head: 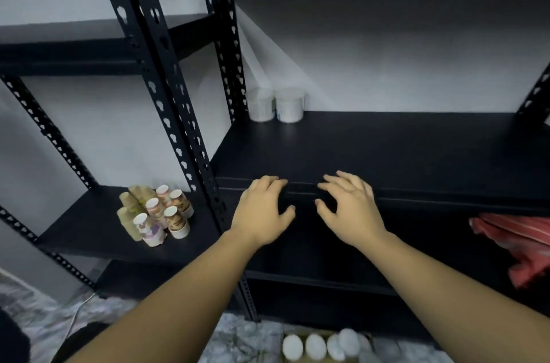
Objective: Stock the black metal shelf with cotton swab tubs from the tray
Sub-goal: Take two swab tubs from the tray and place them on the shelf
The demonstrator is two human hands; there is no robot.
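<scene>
we've got left hand point(262, 211) and right hand point(351, 208) loose, holding nothing, at the shelf point(387, 154) edge; two tubs point(276, 105) at 12 o'clock.

The shelf point(387, 148) is matt black throughout, its uprights punched with a repeating row of keyhole-shaped holes that show pale against the grey-white wall point(387, 50). At the back left corner of the shelf, two tubs point(275, 105) are translucent white with faint bluish-grey printed bands. On the neighbouring black shelf to its left, paper cups point(154, 214) are tan and white with brown and purple prints. Below the shelf, right, a cloth point(515, 243) is red with thin pale stripes.
</scene>
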